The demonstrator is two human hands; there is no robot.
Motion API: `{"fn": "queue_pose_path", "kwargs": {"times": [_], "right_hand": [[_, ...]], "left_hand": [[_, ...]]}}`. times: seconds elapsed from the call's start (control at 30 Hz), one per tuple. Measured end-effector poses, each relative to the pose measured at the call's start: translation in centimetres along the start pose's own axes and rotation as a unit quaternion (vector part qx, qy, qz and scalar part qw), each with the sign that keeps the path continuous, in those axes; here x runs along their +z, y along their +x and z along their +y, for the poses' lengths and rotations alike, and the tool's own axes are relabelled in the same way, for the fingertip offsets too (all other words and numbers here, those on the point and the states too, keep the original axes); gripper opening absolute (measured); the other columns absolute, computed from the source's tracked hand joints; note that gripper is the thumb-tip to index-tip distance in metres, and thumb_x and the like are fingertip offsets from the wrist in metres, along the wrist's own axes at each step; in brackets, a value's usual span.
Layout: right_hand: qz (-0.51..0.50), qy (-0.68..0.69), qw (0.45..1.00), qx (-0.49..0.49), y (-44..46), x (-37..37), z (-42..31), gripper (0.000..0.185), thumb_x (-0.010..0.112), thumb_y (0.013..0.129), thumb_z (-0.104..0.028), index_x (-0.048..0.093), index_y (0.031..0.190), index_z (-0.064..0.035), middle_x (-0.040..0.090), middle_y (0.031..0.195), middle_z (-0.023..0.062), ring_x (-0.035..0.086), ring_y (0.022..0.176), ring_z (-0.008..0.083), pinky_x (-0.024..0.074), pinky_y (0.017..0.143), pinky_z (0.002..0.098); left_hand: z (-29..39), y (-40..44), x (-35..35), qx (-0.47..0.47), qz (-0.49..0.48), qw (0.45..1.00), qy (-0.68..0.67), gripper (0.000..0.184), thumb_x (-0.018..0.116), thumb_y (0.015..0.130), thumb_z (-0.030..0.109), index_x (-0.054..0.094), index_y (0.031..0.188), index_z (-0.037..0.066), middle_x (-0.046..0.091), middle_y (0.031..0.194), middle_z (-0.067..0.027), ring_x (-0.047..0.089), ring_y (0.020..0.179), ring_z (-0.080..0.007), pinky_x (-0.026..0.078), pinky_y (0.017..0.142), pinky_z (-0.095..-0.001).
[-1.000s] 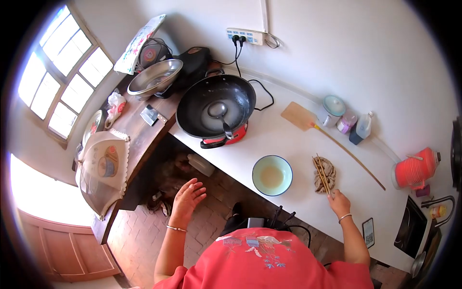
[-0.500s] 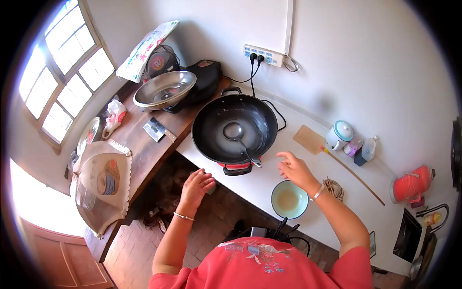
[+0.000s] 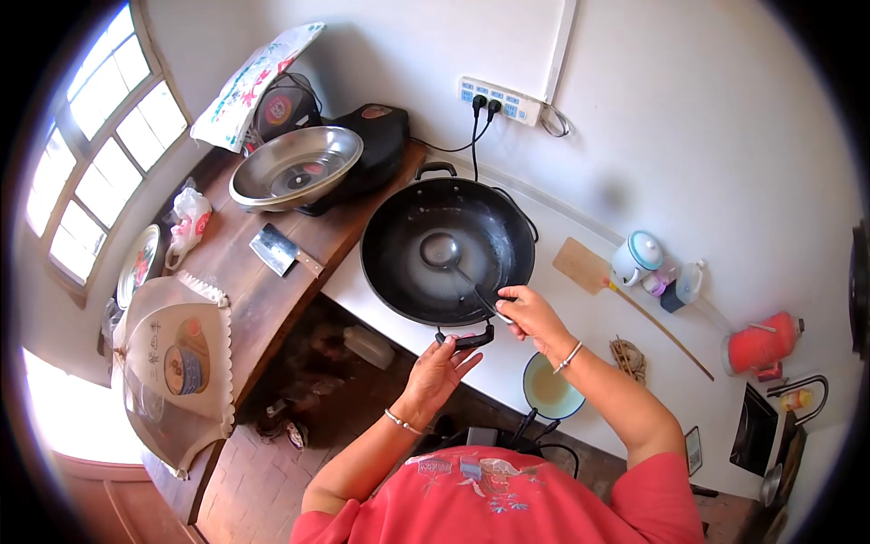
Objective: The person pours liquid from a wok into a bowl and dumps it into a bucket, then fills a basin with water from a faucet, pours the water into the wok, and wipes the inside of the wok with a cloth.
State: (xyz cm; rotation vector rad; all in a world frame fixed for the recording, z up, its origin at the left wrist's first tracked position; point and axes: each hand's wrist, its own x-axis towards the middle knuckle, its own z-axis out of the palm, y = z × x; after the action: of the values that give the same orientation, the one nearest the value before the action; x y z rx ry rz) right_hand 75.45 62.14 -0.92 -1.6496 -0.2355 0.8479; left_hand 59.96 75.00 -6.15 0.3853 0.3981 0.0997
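Note:
A black wok (image 3: 390,245) sits on the white counter with a little cloudy liquid at its bottom. Inside it lies a ladle (image 3: 441,251), bowl down in the middle and handle leaning over the near rim. My right hand (image 3: 535,322) is closed around the end of that ladle handle. At the wok's near side handle (image 3: 471,340), my left hand (image 3: 433,381) pinches the left end between thumb and fingers. Below my right forearm stands a pale green bowl (image 3: 553,390) holding beige liquid, partly hidden by the arm.
A cleaver (image 3: 285,251), a steel basin (image 3: 299,172) and a mesh food cover (image 3: 181,363) rest on the wooden table at left. Rightward on the counter are a wooden spatula (image 3: 584,263), an enamel pot (image 3: 637,257) and a red kettle (image 3: 761,344). Cords run to a wall socket strip (image 3: 498,100).
My right hand has moved left and taken hold of the ladle handle. My left hand has moved right and up onto the wok's near handle. The view has shifted slightly.

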Motion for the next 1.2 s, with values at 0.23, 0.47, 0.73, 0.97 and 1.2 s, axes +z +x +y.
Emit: {"fn": "queue_pose_path", "kwargs": {"times": [0.23, 0.47, 0.73, 0.97, 1.2], "right_hand": [[-0.015, 0.125, 0.992, -0.018, -0.9, -1.6, -1.3, 0.039, 0.058, 0.082, -0.014, 0.048, 0.116, 0.0030, 0.048, 0.065, -0.0032, 0.038, 0.047, 0.0038, 0.0296, 0.037, 0.0189], [0.005, 0.017, 0.994, -0.111, -4.3, -3.2, -2.9, 0.033, 0.055, 0.083, -0.008, 0.049, 0.115, -0.0008, 0.044, 0.062, -0.0051, 0.036, 0.051, 0.0021, 0.0307, 0.045, 0.0176], [0.062, -0.114, 0.946, -0.296, -8.0, -4.4, -3.5, 0.034, 0.055, 0.081, -0.002, 0.049, 0.115, -0.0025, 0.047, 0.064, -0.0027, 0.041, 0.055, 0.0029, 0.0341, 0.051, 0.0173], [-0.052, 0.055, 0.995, -0.061, -4.4, -3.7, -0.6, 0.038, 0.057, 0.084, -0.012, 0.046, 0.119, -0.0011, 0.051, 0.071, -0.0005, 0.042, 0.052, 0.0034, 0.0349, 0.046, 0.0173], [-0.024, -0.024, 0.986, -0.163, -3.1, -2.0, 0.1, 0.035, 0.058, 0.087, -0.017, 0.046, 0.115, 0.0016, 0.049, 0.072, -0.0009, 0.041, 0.055, 0.0031, 0.0342, 0.047, 0.0169]], "left_hand": [[0.5, 0.2, 0.5, 0.002, 0.005, 1.000, 0.020, 0.012, 0.045, 0.091, 0.009, 0.050, 0.092, -0.002, 0.055, 0.111, -0.0215, 0.055, 0.105, -0.0343, 0.040, 0.099, -0.0500], [1.0, 0.0, 1.0, -0.003, 0.008, 0.999, 0.051, 0.014, 0.044, 0.092, 0.010, 0.047, 0.093, -0.003, 0.055, 0.110, -0.0206, 0.055, 0.106, -0.0339, 0.040, 0.099, -0.0487], [1.1, -0.3, 1.1, -0.012, 0.008, 0.998, 0.057, 0.014, 0.042, 0.092, 0.010, 0.046, 0.094, -0.003, 0.053, 0.113, -0.0205, 0.053, 0.108, -0.0335, 0.040, 0.100, -0.0481], [0.7, -0.2, 0.8, -0.002, 0.003, 0.999, 0.053, 0.013, 0.044, 0.092, 0.011, 0.048, 0.095, -0.001, 0.054, 0.114, -0.0195, 0.053, 0.109, -0.0321, 0.037, 0.102, -0.0486], [-0.8, 0.2, 0.6, 0.044, -0.026, 0.998, -0.023, 0.012, 0.049, 0.092, 0.016, 0.053, 0.093, 0.005, 0.058, 0.108, -0.0157, 0.051, 0.112, -0.0311, 0.032, 0.105, -0.0474]]}}
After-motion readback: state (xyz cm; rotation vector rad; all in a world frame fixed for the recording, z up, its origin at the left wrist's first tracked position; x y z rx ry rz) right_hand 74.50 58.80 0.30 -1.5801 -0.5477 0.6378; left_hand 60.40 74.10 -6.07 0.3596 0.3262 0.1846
